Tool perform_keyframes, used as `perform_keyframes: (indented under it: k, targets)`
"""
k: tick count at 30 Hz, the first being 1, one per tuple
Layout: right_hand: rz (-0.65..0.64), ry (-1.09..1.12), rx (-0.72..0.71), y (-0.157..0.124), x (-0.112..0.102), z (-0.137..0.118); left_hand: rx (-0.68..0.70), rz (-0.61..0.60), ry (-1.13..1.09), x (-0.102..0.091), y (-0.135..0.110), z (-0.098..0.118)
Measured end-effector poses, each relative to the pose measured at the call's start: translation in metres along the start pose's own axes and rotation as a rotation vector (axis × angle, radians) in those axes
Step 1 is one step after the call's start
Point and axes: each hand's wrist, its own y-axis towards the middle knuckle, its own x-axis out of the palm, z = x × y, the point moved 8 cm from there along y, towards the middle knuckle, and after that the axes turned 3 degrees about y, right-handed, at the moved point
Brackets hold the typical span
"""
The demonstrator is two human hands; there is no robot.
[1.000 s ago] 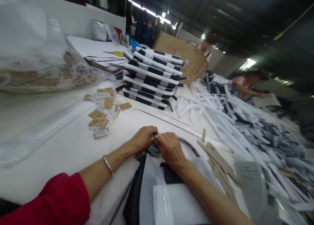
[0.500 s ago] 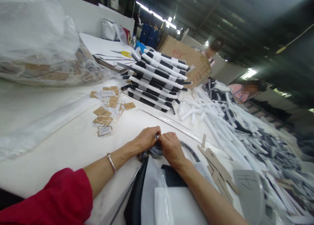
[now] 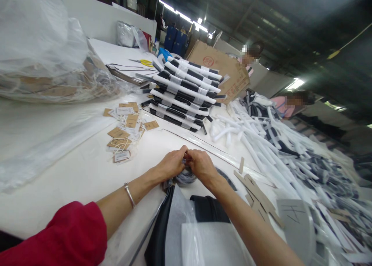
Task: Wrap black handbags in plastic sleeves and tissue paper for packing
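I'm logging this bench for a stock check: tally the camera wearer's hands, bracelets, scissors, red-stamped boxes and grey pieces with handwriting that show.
Hands: 2, left hand and right hand
Bracelet: 1
Scissors: 1
Red-stamped box: 1
Grey piece with handwriting: 1
Total: 6

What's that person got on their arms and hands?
The left forearm has a thin silver bracelet and comes out of a loose red sleeve. The left hand and right hand wear no gloves. The right forearm is bare; no right sleeve shows.
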Motion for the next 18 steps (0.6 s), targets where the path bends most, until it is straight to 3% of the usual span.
perform_keyframes:
  k: [14,18]
  targets:
    - [-0.189,-0.003,-0.001,0.017,-0.002,0.001,0.009,-0.046,-0.246,-0.004,0.002,-0.004]
    - [-0.310,0.040,-0.023,0.034,-0.002,0.000,0.038,-0.061,-0.090,-0.007,0.000,0.000]
